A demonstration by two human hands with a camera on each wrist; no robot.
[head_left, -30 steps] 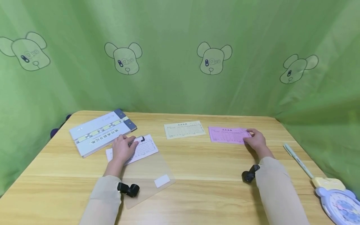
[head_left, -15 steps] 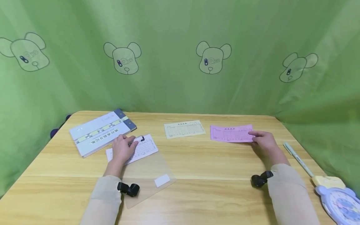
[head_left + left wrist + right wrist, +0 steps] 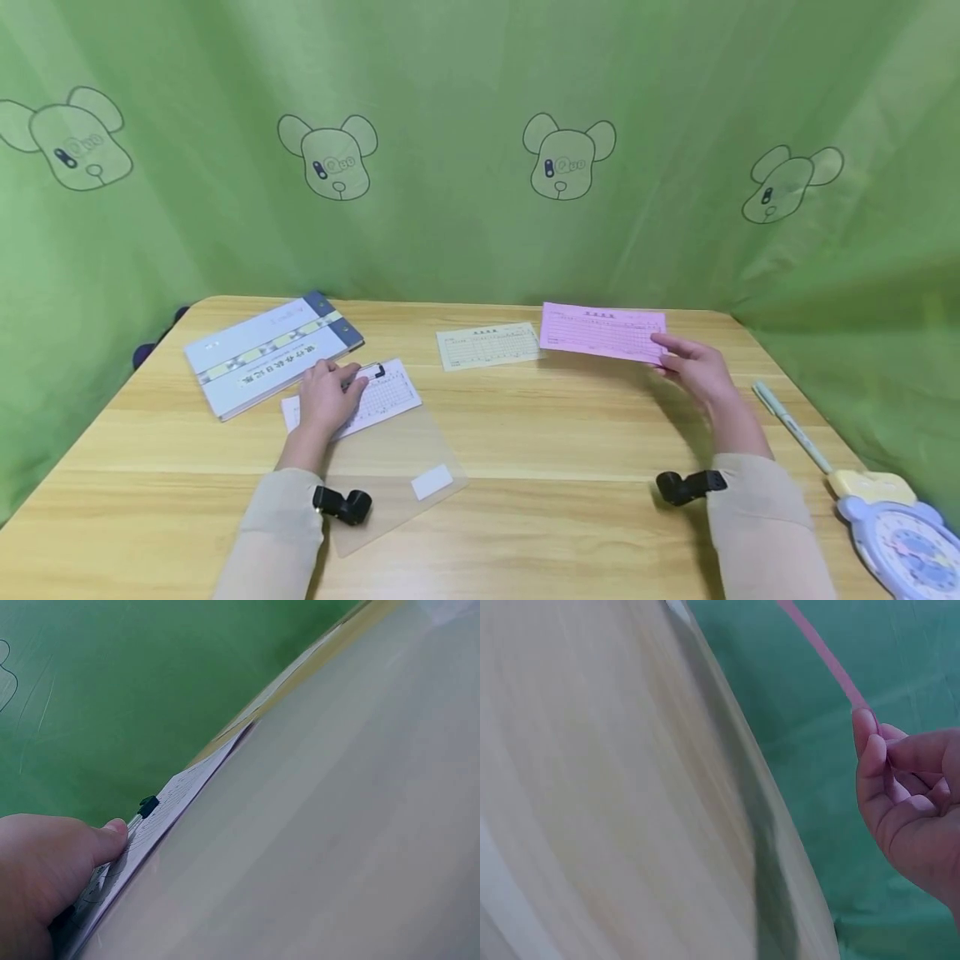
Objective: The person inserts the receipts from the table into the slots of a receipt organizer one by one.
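Observation:
In the head view, my left hand [image 3: 328, 396] grips the metal clip [image 3: 381, 369] of a translucent clipboard [image 3: 397, 454] that lies on the table at the left. White printed forms [image 3: 386, 396] lie under that clip. The left wrist view has my thumb [image 3: 112, 836] on the clip, while the other fingers are mostly hidden. My right hand [image 3: 697, 371] pinches the right end of a pink printed form [image 3: 600, 332] between thumb and fingers. The form hangs above the table, seen nearly edge-on in the right wrist view. Just left of it lies a pale green form [image 3: 487, 346].
A blue-and-white account book [image 3: 273, 354] lies behind the clipboard. Along the right edge are a pale green pen [image 3: 793, 425], a yellow object [image 3: 872, 485] and a blue toy clock [image 3: 907, 546]. A green curtain [image 3: 450, 208] hangs behind the table [image 3: 555, 533].
The pink form has come up off the table in my right hand, and it has shifted slightly left and away, over the green form's edge. My left hand stays on the clip.

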